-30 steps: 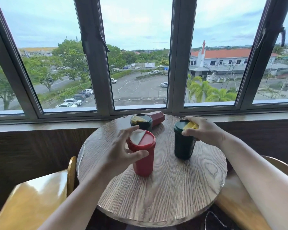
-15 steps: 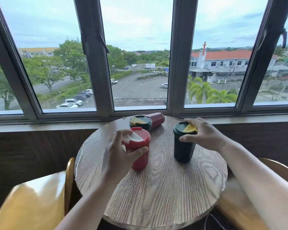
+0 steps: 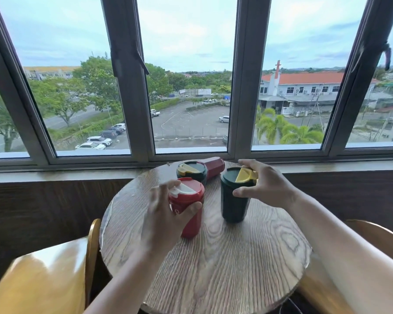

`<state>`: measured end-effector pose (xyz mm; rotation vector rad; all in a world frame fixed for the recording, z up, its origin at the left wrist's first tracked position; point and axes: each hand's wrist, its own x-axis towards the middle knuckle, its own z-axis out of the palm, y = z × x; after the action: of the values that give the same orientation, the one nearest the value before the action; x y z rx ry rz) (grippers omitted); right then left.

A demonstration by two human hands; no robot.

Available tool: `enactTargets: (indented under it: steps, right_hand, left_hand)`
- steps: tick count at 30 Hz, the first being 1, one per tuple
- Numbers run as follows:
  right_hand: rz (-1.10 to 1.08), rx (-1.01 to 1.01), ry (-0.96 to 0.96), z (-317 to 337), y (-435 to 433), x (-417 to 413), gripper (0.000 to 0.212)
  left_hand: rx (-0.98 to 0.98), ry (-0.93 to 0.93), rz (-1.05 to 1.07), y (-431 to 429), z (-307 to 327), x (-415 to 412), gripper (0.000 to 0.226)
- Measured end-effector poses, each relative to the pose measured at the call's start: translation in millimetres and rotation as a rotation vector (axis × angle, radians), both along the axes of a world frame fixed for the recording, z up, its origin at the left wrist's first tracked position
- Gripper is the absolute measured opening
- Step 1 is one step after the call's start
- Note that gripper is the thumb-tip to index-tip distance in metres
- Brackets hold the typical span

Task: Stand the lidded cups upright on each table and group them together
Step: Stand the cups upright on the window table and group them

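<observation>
A round wooden table (image 3: 225, 264) holds several lidded cups. My left hand (image 3: 166, 214) grips an upright red cup (image 3: 192, 220) with a red and white lid. My right hand (image 3: 266, 184) holds the top of an upright dark green cup (image 3: 233, 205) with a yellow lid flap. Behind the red cup stands a second dark green cup (image 3: 192, 172) with a yellow flap. A dark red cup (image 3: 213, 165) lies on its side at the table's far edge, partly hidden by that green cup.
A wooden chair (image 3: 43, 275) stands at the left of the table and another chair (image 3: 377, 234) at the right. A window sill (image 3: 77, 174) and large window panes run just behind the table. A dark wood wall panel lies below the sill.
My left hand has carried the red cup away from me, close to the far green cup. My right hand still rests on the right green cup, which has barely moved.
</observation>
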<state>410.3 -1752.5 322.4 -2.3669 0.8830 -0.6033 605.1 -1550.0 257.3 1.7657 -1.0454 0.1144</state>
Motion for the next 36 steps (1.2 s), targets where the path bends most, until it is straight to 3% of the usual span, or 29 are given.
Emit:
enactTargets:
  steps: [7,13,20,24,28,30,33,36]
  right_hand:
    - [0.063,-0.02,0.03,0.9,16.2,27.5,0.109]
    - [0.085,-0.049,0.023,-1.4,18.3,31.4,0.096]
    - [0.077,-0.032,0.041,-3.9,18.6,31.4,0.098]
    - [-0.007,-0.081,0.131,-6.1,14.7,29.4,0.104]
    - [-0.012,-0.079,0.16,-7.7,12.6,29.3,0.108]
    - [-0.013,-0.091,0.161,-6.4,15.3,29.8,0.105]
    - [-0.018,-0.097,0.149,-6.3,18.2,30.3,0.102]
    - [-0.029,-0.114,0.156,-6.6,20.7,31.8,0.1]
  left_hand:
    - [0.023,0.015,-0.021,0.8,1.2,0.4,0.066]
    - [0.053,0.035,-0.063,2.9,3.0,0.8,0.068]
    - [0.137,0.111,-0.094,4.6,38.6,19.2,0.075]
    - [0.397,0.045,0.004,-27.6,78.6,55.1,0.063]
    - [0.739,-0.049,-0.008,-63.6,99.7,70.5,0.082]
    - [0.813,-0.039,-0.022,-73.0,103.2,72.7,0.074]
    - [0.772,0.096,-0.054,-78.0,106.5,76.9,0.047]
    - [0.724,0.142,-0.071,-80.8,108.2,78.5,0.037]
